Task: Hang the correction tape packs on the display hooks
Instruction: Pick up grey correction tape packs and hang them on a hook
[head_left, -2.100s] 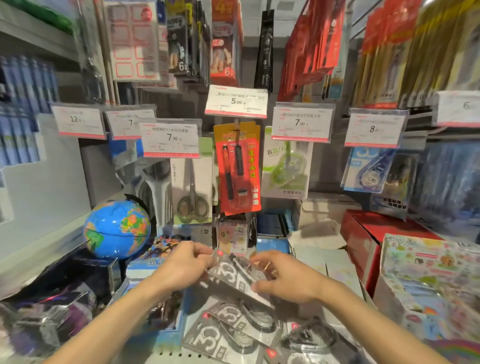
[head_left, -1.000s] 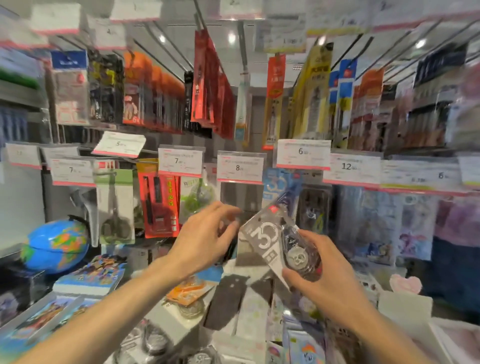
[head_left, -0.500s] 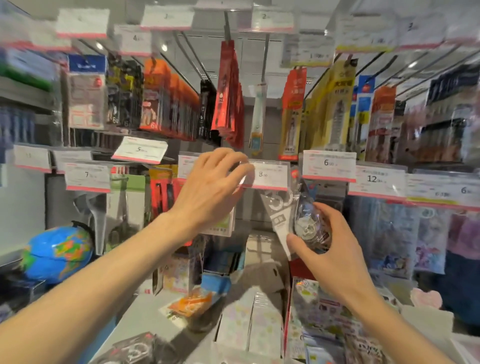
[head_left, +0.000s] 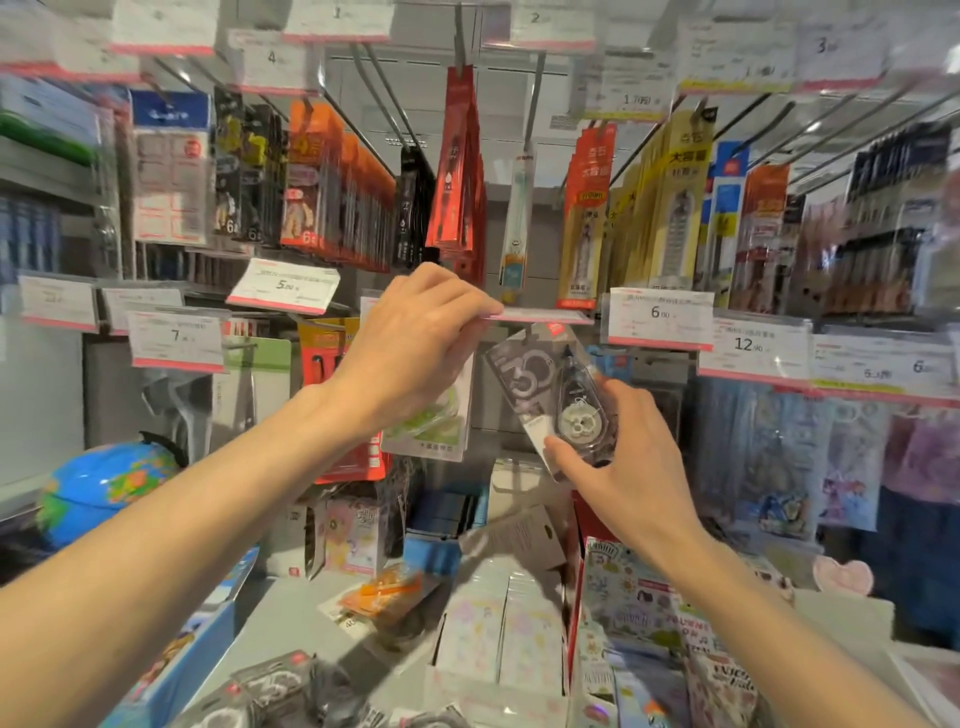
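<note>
Since half a second ago the left hand (head_left: 415, 348) has lifted the pink-edged white price tag (head_left: 540, 315) to near horizontal, and the grey-and-clear correction tape pack with a big "30" on its card (head_left: 545, 389) has come up right under it. Pack sits centre frame, tilted, top corner just below the flipped tag; can't tell whether its hang hole is on a hook. Right hand (head_left: 618, 457) grips the pack's lower end: fingers curled behind the clear blister, thumb on the card's bottom edge. Left hand's fingers are curled over the tag's near edge, pinching it up. More grey correction tape packs (head_left: 270, 691) lie at bottom left of the frame. Behind the left hand hangs a green-and-white tape pack (head_left: 436, 421), with an orange-red carded pack (head_left: 332, 348) just left of it. A blue globe (head_left: 104, 488) sits at lower left. White price tags reading 6 (head_left: 660, 318) and 12 (head_left: 753, 345) hang right of centre.
</note>
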